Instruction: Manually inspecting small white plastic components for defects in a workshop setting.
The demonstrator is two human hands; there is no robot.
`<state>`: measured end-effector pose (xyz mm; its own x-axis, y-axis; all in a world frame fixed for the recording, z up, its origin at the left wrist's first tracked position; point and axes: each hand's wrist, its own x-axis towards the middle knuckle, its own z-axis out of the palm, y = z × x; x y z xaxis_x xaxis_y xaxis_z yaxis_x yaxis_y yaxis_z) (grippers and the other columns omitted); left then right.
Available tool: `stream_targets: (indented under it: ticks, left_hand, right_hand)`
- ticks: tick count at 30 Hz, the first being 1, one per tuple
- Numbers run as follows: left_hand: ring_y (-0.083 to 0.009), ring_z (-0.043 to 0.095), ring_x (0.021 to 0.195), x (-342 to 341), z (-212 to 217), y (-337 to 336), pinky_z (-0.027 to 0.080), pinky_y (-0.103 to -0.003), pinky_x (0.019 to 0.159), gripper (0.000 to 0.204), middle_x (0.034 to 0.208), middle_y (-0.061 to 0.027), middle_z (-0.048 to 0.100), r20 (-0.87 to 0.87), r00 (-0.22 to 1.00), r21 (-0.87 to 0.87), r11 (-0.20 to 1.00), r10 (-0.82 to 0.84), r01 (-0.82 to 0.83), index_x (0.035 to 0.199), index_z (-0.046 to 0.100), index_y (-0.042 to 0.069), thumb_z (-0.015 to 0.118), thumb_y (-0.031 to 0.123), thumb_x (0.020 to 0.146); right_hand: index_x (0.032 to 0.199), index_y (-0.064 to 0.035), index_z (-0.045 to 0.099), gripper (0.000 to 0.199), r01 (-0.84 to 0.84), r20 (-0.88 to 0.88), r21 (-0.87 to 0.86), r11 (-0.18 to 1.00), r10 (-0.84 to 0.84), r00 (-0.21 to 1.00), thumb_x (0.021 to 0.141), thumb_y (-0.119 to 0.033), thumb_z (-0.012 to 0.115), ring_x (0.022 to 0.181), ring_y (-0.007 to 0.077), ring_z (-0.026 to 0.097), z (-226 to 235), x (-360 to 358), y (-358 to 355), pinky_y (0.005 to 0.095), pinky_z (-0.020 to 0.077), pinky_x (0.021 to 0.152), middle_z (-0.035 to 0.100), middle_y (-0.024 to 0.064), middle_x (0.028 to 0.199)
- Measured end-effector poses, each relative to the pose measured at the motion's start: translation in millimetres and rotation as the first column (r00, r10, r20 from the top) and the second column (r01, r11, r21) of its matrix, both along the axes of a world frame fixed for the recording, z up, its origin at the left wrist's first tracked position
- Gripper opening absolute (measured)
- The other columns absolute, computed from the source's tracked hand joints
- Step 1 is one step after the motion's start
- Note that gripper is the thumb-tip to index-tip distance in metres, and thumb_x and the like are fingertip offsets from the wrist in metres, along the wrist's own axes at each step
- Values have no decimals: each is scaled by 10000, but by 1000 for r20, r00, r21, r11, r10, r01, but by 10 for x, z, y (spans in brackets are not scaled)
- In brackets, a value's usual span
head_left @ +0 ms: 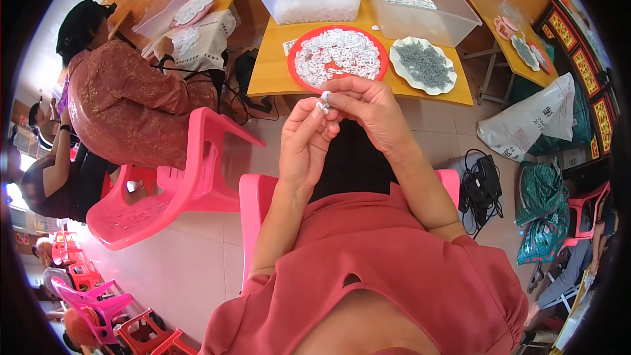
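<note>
A small white plastic piece [325, 100] is pinched between my two hands, just in front of the table's near edge. My left hand [307, 133] grips it from the left with thumb and fingers closed. From the right, my right hand [369, 109] closes thumb and forefinger on its upper part; the exact shape is partly hidden by fingertips. Right behind my hands sits a red round tray [292, 66] of many similar white pieces. Beside it to the right stands a white scalloped plate [451, 79] heaped with small grey parts [424, 64].
Two clear plastic bins [309, 8] [420, 26] with white pieces stand at the back of the yellow table [266, 69]. A person in a brown patterned top [125, 102] works at the left, by a pink chair [210, 158]. Sacks [532, 118] and a coiled black cable [481, 184] lie right.
</note>
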<state>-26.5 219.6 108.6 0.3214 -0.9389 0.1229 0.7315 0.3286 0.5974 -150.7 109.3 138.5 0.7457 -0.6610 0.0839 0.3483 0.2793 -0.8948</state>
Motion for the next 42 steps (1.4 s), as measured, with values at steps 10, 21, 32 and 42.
stream_targets:
  ticks: [10,21,32,42]
  left_hand:
    - [-127,711,822,154,-2,-36,590,-247,766,130,993,-97,753,-29,996,108,991,85,-81,1150,656,27,635,92,1039]
    - [-128,706,776,44,93,-31,539,-228,719,134,955,-113,756,427,848,137,904,314,-404,1119,674,-15,679,56,1006]
    - [-119,709,778,20,87,-31,543,-221,716,135,947,-103,752,539,773,104,884,336,-456,1116,672,-22,691,28,992]
    - [-113,711,778,25,57,-46,545,-218,712,137,940,-107,750,555,761,102,880,336,-463,1114,673,-27,696,30,991]
  right_hand:
    - [1233,5,735,253,13,-50,-38,999,-15,999,995,-77,706,831,85,675,29,-21,-30,224,569,764,749,43,1007]
    - [1189,17,761,238,98,-62,-176,980,-110,992,971,-76,737,825,72,629,3,-26,-50,224,529,740,742,34,1010]
    - [1191,22,761,231,146,-58,-273,951,-168,984,980,-66,727,869,67,645,-19,-18,-32,221,536,770,753,40,1048]
    - [1183,27,762,229,140,-82,-320,937,-175,981,979,-71,732,964,90,684,-28,-30,-41,240,554,864,762,54,1080]
